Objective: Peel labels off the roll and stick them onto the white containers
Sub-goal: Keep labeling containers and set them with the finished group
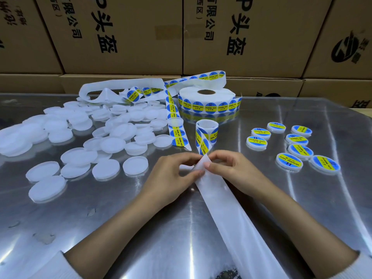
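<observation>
Both hands meet at the middle of the table over the label strip: the left hand point(177, 170) pinches the bare backing paper point(219, 200) between thumb and fingertips, and the right hand point(231, 168) pinches the same paper right at the fold, its fingers curled over the edge. Whether a label is already lifted between the fingers I cannot tell. From the pinch the blank backing runs off toward 5 o'clock, down to the table's near edge. Toward 12 o'clock the strip still carrying blue-and-yellow labels point(203, 143) rises into a small curl point(207, 131) standing on the metal table point(141, 228). Beyond that, further at 12 o'clock, the big label roll point(207, 99) lies flat, with loose lengths of strip looping off it to 11 o'clock and one length trailing down beside the plain containers. The white containers point(80, 141) without labels lie in a heap from 9 to 11 o'clock, some stacked on each other. At 2 to 3 o'clock a group of labelled containers point(296, 146) sits apart, labels up. Brown cardboard boxes point(130, 37) with black printing wall the far side
</observation>
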